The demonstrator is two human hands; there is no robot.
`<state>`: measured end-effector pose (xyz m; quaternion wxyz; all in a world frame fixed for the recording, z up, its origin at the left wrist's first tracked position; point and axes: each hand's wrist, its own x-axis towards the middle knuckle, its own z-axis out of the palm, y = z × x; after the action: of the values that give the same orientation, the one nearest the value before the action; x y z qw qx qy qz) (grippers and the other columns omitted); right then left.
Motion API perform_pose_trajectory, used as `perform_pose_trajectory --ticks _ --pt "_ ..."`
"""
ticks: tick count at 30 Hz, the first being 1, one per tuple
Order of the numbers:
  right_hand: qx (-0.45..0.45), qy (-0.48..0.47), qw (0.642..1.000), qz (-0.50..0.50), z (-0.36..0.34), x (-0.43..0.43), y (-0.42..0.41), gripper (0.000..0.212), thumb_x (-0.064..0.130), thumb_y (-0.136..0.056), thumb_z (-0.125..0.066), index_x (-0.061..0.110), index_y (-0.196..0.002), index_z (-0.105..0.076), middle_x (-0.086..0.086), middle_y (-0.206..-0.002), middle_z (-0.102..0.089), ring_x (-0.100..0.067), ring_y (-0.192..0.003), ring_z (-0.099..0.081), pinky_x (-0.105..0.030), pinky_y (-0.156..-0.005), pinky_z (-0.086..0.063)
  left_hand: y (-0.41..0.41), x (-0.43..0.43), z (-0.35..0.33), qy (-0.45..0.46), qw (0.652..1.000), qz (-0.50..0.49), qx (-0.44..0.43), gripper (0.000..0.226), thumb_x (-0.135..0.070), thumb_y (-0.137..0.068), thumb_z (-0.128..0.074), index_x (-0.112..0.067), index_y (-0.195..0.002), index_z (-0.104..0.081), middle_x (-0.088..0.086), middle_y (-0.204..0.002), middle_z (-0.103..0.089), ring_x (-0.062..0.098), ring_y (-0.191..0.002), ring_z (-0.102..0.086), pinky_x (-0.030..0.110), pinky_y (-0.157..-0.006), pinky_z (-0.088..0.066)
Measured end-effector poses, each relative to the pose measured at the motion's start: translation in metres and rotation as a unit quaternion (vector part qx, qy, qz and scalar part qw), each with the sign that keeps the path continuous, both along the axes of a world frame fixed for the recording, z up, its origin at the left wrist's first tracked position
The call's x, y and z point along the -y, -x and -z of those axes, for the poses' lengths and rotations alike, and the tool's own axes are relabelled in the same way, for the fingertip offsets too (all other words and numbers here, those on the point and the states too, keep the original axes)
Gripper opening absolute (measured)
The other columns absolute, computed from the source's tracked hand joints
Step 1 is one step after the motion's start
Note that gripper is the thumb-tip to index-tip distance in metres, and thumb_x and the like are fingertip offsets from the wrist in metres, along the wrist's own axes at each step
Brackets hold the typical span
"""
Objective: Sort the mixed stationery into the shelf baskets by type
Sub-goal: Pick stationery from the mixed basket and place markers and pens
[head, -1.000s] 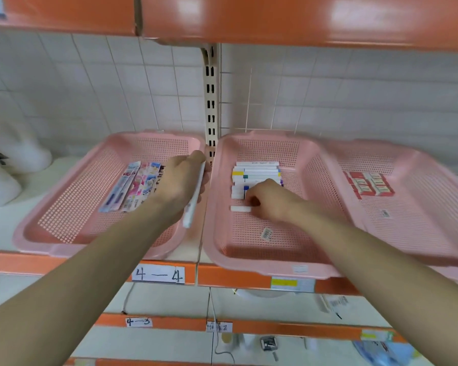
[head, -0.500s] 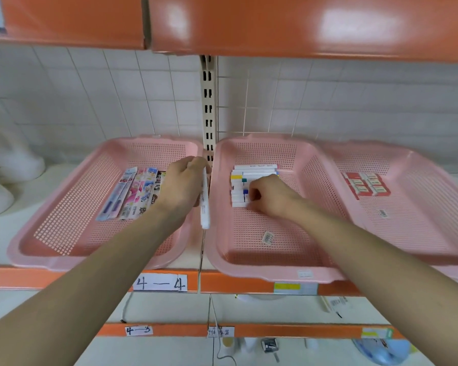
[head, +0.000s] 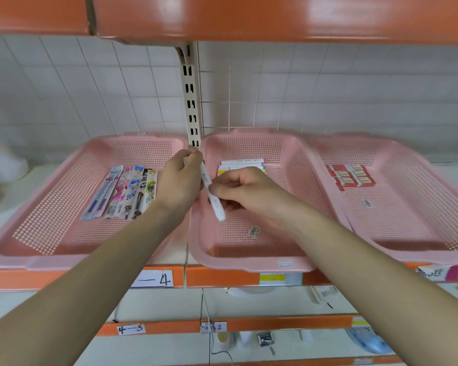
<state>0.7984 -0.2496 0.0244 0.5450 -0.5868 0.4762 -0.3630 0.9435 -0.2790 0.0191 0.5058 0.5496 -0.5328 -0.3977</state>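
A slim white pen slants over the left side of the middle basket, its lower tip above the mesh floor. The left hand curls its fingers round the pen's upper end, and the right hand pinches the shaft lower down. White boxes are stacked at the basket's back. In the neighbouring basket to its left lie packaged pens.
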Motion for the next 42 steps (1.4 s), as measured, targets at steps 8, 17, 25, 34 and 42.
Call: perform_pose_trajectory --ticks 8,17,25,34,42 --pt "-0.415 0.172 0.893 -0.004 0.017 0.020 0.054 0.009 0.022 -0.087 -0.068 0.023 -0.092 -0.075 0.011 -0.086 -0.069 -0.006 -0.081 -0.062 -0.018 -0.073 -0.044 -0.010 -0.007 0.003 -0.076 0.997 -0.012 0.028 0.024 -0.040 -0.082 -0.058 -0.022 -0.089 -0.045 -0.001 -0.076 -0.050 0.014 -0.059 -0.042 0.030 -0.053 -0.033" --pt "-0.588 0.166 0.785 -0.102 0.040 0.038 0.052 0.021 0.011 -0.089 -0.054 0.015 -0.104 -0.068 -0.007 -0.106 -0.060 -0.027 -0.088 -0.061 -0.032 -0.073 -0.050 -0.008 -0.034 -0.009 -0.088 0.988 0.076 0.102 0.034 -0.029 -0.064 -0.051 -0.029 -0.094 -0.036 0.004 -0.085 -0.044 0.019 -0.072 -0.040 0.035 -0.058 -0.031" --pt "-0.579 0.184 0.789 -0.091 0.039 0.048 0.055 0.020 0.002 -0.088 -0.056 0.008 -0.106 -0.062 -0.009 -0.107 -0.053 -0.024 -0.083 -0.053 -0.031 -0.070 -0.047 0.004 -0.045 -0.008 -0.093 0.982 0.099 0.130 0.028 0.005 -0.084 -0.048 -0.023 -0.091 -0.047 0.007 -0.088 -0.053 0.015 -0.067 -0.046 0.028 -0.053 -0.037" --pt "-0.590 0.154 0.791 -0.045 0.037 0.051 0.059 0.024 0.036 -0.086 -0.069 0.016 -0.098 -0.061 -0.005 -0.102 -0.058 -0.027 -0.092 -0.060 -0.033 -0.074 -0.047 0.011 -0.041 -0.006 0.005 0.943 0.183 0.278 0.023 -0.008 -0.089 -0.066 -0.021 -0.103 -0.054 -0.002 -0.093 -0.062 0.007 -0.069 -0.055 0.013 -0.057 -0.042" --pt "-0.510 0.235 0.826 0.047 0.016 0.025 0.091 0.020 0.034 -0.092 -0.060 0.018 -0.098 -0.070 -0.005 -0.104 -0.068 -0.027 -0.100 -0.060 -0.035 -0.081 -0.049 0.032 -0.014 -0.003 0.053 0.907 0.224 0.352 0.022 -0.020 -0.085 -0.075 -0.021 -0.104 -0.065 -0.006 -0.107 -0.061 0.010 -0.098 -0.058 0.016 -0.079 -0.042"
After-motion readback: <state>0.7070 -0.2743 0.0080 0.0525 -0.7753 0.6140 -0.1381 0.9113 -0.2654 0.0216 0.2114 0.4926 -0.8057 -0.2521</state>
